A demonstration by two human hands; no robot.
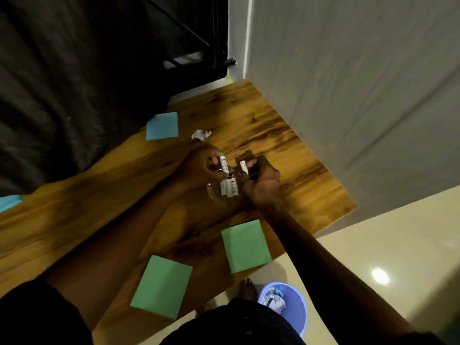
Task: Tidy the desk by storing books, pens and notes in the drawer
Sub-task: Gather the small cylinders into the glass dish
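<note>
My left hand (196,168) pinches a white marker (224,165) over a clear glass holder (225,194) in the middle of the wooden desk (286,150). My right hand (263,181) grips another white marker (244,166) on the holder's right side. Several more white markers (229,188) lie inside the holder. Two green notes (245,245) (161,286) lie near the desk's front edge. A blue note (162,126) lies at the back left, and another blue note (8,202) shows at the far left edge. No drawer is in view.
A crumpled white paper ball (201,134) lies behind the holder. A lilac waste bin (286,305) with scraps stands on the floor beside my foot (247,288). A white wall (348,83) borders the desk on the right; a dark curtain (62,83) hangs at the left.
</note>
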